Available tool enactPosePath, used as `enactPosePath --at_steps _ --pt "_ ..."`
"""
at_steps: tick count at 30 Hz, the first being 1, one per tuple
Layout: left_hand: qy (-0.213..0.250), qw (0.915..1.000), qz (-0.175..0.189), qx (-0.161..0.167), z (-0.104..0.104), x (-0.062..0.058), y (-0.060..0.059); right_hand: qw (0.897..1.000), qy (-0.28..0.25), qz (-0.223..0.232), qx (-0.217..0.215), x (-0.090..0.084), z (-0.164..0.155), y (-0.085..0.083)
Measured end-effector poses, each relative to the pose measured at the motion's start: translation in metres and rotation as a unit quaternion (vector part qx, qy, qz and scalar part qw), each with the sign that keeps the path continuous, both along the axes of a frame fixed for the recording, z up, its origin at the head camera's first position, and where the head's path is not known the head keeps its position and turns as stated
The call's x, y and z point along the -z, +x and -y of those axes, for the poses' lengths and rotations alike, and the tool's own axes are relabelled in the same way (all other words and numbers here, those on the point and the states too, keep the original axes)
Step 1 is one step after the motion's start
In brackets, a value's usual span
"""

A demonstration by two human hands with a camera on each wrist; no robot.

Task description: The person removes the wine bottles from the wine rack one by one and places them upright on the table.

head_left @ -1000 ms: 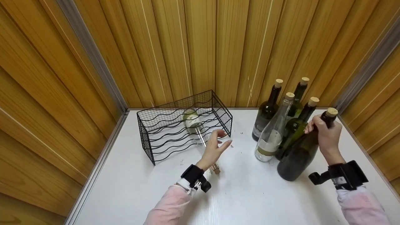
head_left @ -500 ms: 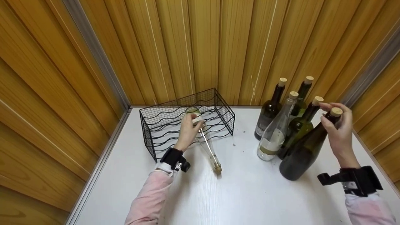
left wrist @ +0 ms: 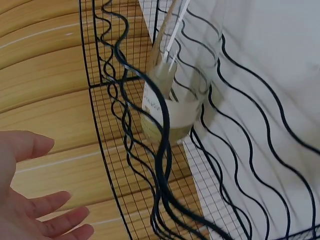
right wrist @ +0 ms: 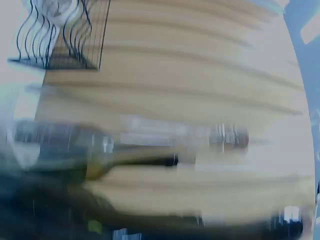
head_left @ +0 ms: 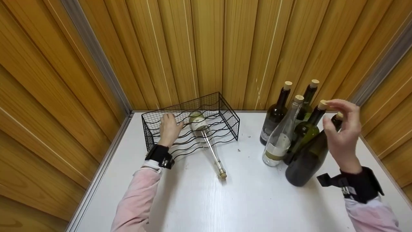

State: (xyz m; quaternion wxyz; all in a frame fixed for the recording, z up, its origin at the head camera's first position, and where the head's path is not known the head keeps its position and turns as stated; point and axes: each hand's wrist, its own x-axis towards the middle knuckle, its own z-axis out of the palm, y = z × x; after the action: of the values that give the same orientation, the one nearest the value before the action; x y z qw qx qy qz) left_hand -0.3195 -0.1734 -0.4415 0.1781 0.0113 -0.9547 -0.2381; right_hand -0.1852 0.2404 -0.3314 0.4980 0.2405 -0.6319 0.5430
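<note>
My left hand (head_left: 168,121) rests flat on the wavy wires of the black wire rack (head_left: 230,120), left of a clear bottle (head_left: 199,124). That bottle lies in the rack with its corked neck sticking out over the table. In the left wrist view my fingers (left wrist: 45,220) are straight, next to the rack wire (left wrist: 162,165) and the clear bottle's base (left wrist: 170,115). My right hand (head_left: 333,113) hovers with spread fingers around the top of a tilted dark bottle (head_left: 304,164), gripping nothing.
Several corked bottles stand at the back right: a dark one (head_left: 273,120), a clear labelled one (head_left: 279,141) and a green one (head_left: 304,129). The white table (head_left: 244,199) sits in a wood-panelled corner. The right wrist view is motion-blurred.
My left hand left the clear bottle and slid left onto the rack wires. My right hand let go of the dark bottle's neck and cork, and its fingers opened.
</note>
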Motion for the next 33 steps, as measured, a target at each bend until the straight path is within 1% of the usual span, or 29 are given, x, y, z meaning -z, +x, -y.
enactPosePath --at_steps 2,4,7,9,12,14,18,21,23,26,29,31,33 --pt "-0.016 0.9994 0.013 -0.026 0.012 -0.002 -0.001 0.999 0.039 -0.003 -0.008 0.004 0.013 -0.003" --pt "-0.023 0.9981 0.026 -0.051 0.024 -0.003 -0.002 0.996 0.084 0.007 -0.020 0.010 0.025 -0.006" --pt "-0.028 0.9952 0.039 -0.086 0.043 -0.001 -0.001 0.988 0.143 0.036 -0.047 0.022 0.041 -0.012" --pt "-0.024 0.9929 0.049 -0.105 0.054 0.001 0.000 0.981 0.168 0.062 -0.070 0.032 0.051 -0.016" --pt "-0.001 0.9889 0.067 -0.132 0.067 0.008 0.002 0.970 0.190 0.116 -0.102 0.047 0.066 -0.024" --pt "0.032 0.9849 0.087 -0.146 0.074 0.015 0.004 0.959 0.194 0.164 -0.125 0.058 0.076 -0.029" --pt "0.094 0.9730 0.129 -0.167 0.082 0.030 0.007 0.932 0.185 0.270 -0.153 0.074 0.094 -0.037" --pt "0.114 0.9697 0.138 -0.166 0.084 0.036 0.009 0.915 0.183 0.326 -0.153 0.083 0.102 -0.043" --pt "0.123 0.9703 0.132 -0.161 0.084 0.039 0.011 0.906 0.182 0.349 -0.154 0.089 0.107 -0.049" --pt "0.134 0.9719 0.122 -0.150 0.084 0.040 0.011 0.901 0.176 0.365 -0.154 0.110 0.110 -0.064" --pt "0.134 0.9745 0.119 -0.134 0.083 0.040 0.012 0.897 0.168 0.379 -0.153 0.135 0.112 -0.078" --pt "0.131 0.9759 0.119 -0.128 0.084 0.040 0.011 0.891 0.166 0.394 -0.153 0.149 0.114 -0.085" --pt "0.128 0.9769 0.115 -0.126 0.084 0.041 0.012 0.881 0.165 0.416 -0.150 0.160 0.117 -0.089"
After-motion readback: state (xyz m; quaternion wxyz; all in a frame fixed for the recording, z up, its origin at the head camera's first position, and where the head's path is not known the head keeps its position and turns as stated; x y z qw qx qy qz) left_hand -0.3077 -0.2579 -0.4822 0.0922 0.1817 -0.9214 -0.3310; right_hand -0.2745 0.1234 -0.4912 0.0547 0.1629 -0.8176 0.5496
